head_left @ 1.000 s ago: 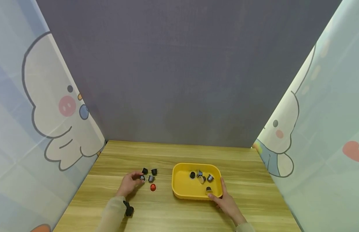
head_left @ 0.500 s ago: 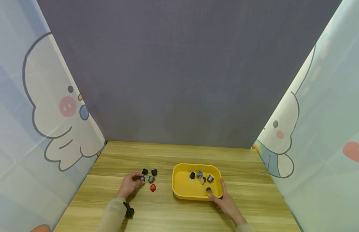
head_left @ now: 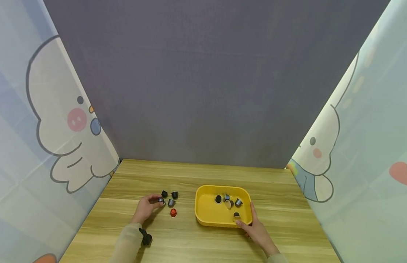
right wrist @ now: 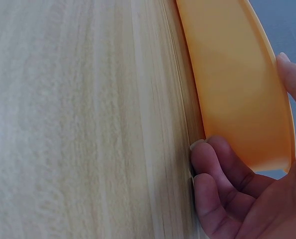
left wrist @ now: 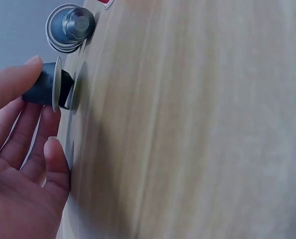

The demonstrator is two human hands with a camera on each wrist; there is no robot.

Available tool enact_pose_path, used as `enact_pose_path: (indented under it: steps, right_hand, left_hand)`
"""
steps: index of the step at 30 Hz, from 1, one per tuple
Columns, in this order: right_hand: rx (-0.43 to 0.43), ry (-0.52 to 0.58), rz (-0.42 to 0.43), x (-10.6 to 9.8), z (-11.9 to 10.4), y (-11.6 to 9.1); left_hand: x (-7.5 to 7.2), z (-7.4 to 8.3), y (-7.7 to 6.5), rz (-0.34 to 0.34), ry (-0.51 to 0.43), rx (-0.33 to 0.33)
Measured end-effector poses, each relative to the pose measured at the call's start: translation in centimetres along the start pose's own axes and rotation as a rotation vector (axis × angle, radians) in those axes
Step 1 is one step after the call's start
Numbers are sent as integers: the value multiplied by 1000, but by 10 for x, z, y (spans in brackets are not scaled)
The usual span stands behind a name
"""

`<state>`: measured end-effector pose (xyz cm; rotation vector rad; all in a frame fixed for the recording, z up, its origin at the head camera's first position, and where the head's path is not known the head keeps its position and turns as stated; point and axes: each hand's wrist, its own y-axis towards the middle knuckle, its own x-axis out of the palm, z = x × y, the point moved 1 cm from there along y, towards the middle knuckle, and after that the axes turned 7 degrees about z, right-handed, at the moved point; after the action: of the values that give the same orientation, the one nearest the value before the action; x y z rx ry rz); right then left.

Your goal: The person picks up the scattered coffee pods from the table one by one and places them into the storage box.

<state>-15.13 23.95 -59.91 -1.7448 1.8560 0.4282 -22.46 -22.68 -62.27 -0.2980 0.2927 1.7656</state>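
On the left of the table, my left hand point(head_left: 145, 209) pinches a dark blue coffee capsule point(left wrist: 42, 88) between thumb and fingers. The capsule lies tilted, its pale rim towards the left wrist camera. Close by are two black capsules, one at the back point(head_left: 164, 194) and one right of it point(head_left: 174, 195), a grey capsule point(head_left: 171, 202) and a red capsule point(head_left: 173, 213). My right hand point(head_left: 258, 233) grips the near right corner of a yellow tray point(head_left: 203, 221), thumb over the rim and other fingers low on the outer wall. Several capsules point(head_left: 238, 202) lie inside the tray.
The wooden table point(head_left: 190, 244) runs back to a grey panel point(head_left: 203, 91). Cartoon-printed curtains point(head_left: 68, 120) stand on both sides. A black device point(head_left: 146, 239) is strapped at my left wrist.
The capsule in my left hand has tipped and risen very slightly between the fingers. My right hand and the tray stay where they were.
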Motion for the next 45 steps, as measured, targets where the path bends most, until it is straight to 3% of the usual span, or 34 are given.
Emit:
enact_pose_path:
  steps: [11,19,29,40,45]
  right_hand:
    - [-15,33,-9,1,2,3]
    - [-11,30,-12,1,2,3]
    - [-5,37,-7,0,1,2]
    - [11,52,-16,-1,1,1]
    - [5,46,-14,0,1,2]
  left_hand:
    - [-1,5,2,-5,-39,-15]
    - [1,21,-2,-22,-67,-29]
    - [6,37,1,-49,12,54]
    - [15,65,-3,-86,-31,122]
    - [20,79,-3,-113,-40,105]
